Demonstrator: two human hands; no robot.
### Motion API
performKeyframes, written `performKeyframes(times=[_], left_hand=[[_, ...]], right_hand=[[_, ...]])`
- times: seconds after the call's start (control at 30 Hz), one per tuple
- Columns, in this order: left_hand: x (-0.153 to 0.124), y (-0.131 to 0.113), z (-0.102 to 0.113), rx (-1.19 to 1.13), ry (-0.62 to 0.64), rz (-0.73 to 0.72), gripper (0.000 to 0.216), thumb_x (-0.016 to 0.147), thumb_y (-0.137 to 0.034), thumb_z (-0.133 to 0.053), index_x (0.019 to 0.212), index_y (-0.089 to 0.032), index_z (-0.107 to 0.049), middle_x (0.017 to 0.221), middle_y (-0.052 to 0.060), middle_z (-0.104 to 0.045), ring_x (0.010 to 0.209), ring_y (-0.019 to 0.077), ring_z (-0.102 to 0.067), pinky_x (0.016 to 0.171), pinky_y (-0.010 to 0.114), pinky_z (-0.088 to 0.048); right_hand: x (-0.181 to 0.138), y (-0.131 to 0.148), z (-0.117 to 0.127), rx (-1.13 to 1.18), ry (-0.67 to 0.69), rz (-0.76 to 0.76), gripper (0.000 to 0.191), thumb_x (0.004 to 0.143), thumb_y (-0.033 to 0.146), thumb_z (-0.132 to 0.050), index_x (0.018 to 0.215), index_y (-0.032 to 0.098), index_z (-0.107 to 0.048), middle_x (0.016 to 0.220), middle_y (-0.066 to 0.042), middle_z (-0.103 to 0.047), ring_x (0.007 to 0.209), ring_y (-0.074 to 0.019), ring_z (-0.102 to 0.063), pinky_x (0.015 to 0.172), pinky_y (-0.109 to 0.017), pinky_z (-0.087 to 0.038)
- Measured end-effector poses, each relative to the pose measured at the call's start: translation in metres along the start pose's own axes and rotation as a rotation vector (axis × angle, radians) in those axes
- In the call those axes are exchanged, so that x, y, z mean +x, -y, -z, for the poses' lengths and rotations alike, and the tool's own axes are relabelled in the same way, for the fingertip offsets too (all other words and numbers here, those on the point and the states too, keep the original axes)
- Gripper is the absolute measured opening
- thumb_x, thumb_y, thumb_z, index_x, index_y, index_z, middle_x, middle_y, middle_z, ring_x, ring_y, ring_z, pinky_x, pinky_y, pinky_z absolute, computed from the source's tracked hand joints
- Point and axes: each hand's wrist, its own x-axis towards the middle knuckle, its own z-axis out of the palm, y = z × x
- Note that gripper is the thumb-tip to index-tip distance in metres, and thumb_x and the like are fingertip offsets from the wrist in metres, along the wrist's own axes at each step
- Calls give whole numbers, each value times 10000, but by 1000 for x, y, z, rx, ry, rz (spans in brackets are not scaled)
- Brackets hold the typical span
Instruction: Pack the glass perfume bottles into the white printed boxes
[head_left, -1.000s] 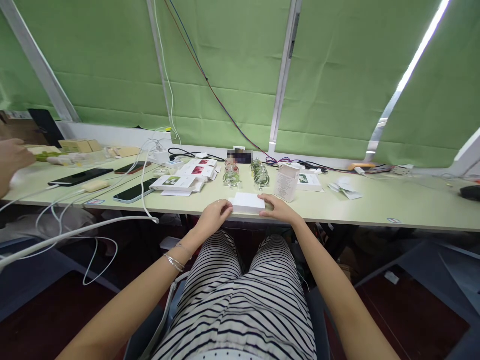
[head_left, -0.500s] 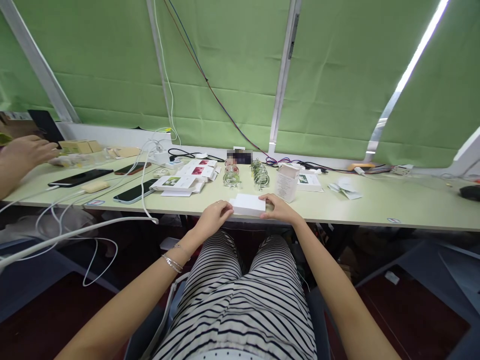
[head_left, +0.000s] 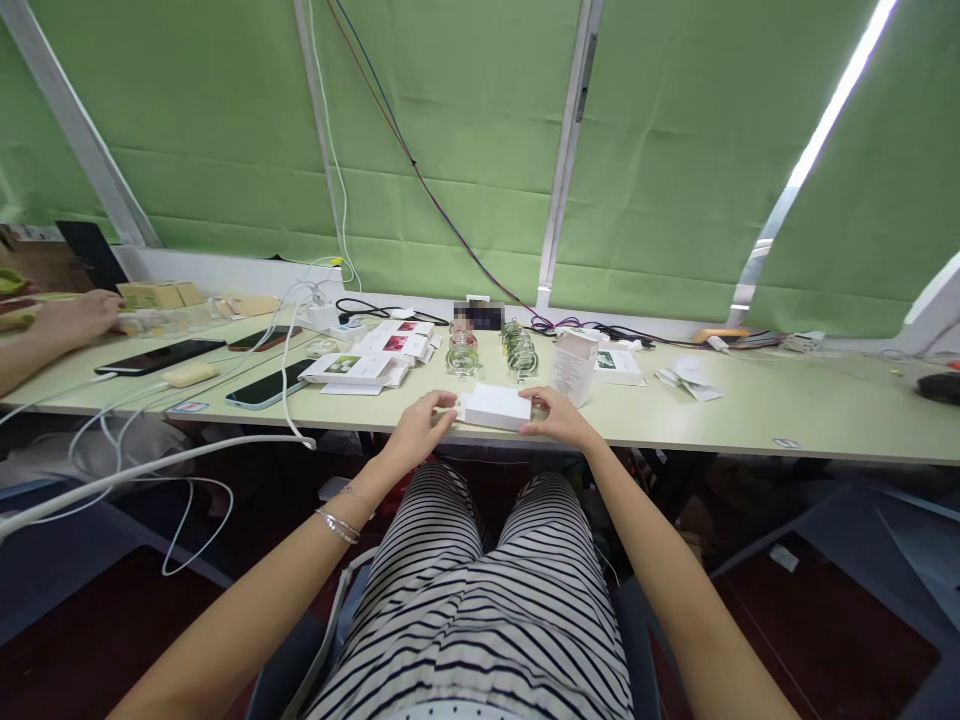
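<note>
Harsh glare at the slit between green blinds, deep shadow under the table, stretched edges

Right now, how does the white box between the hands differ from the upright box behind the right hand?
Pose: the white box lies flat; the upright box stands on end.
Surface: the white box shows plain faces; the upright box has fine print, too small to read.
Contact: the right hand has fingers on the white box; the upright box stands behind that hand.
Shared: both are pale and box-shaped.

One head-worn view, above the lap, facing forward and down, hands near, desk across the middle
</note>
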Motion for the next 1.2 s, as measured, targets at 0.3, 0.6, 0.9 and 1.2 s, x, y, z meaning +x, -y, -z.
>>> performKeyframes(times=[0.3,0.6,0.9,1.2], left_hand=[[-3,-19,-13,-753,-75,277,734,749,-401,-609,1337,-228,-204,1382,187,-309,1160,242,-499,906,389,-466],[-21,-53,-10,-1000,104,98,696,631,-404,-734,1223,-237,-408,1257,115,-510,1081,260,-551,898,404,-468],[-19,-55,-9,-1040,72,104,666,610,-308,-756,1190,-178,-455,1117,112,-599,1011,259,-583,874,400,-470],[-18,-54,-7,-1050,54,109,619,603,-267,-765,1151,-189,-489,1198,104,-560,1097,266,-538,933,407,-438]], right_hand=[[5,27,-23,469,-178,15,715,592,548,-696,1195,258,-445,1234,-74,-538,1119,-250,-530,897,-398,-472],[-5,67,-68,683,-97,134,760,557,618,-694,1178,261,-441,1285,-59,-494,1155,-229,-506,956,-353,-433],[-1,57,-73,690,-108,199,765,567,596,-709,1205,277,-431,1308,-66,-478,1234,-244,-428,1017,-381,-352],[-7,63,-26,304,-157,231,646,703,484,-641,1256,259,-392,1366,-88,-380,1279,-243,-343,1022,-443,-306]])
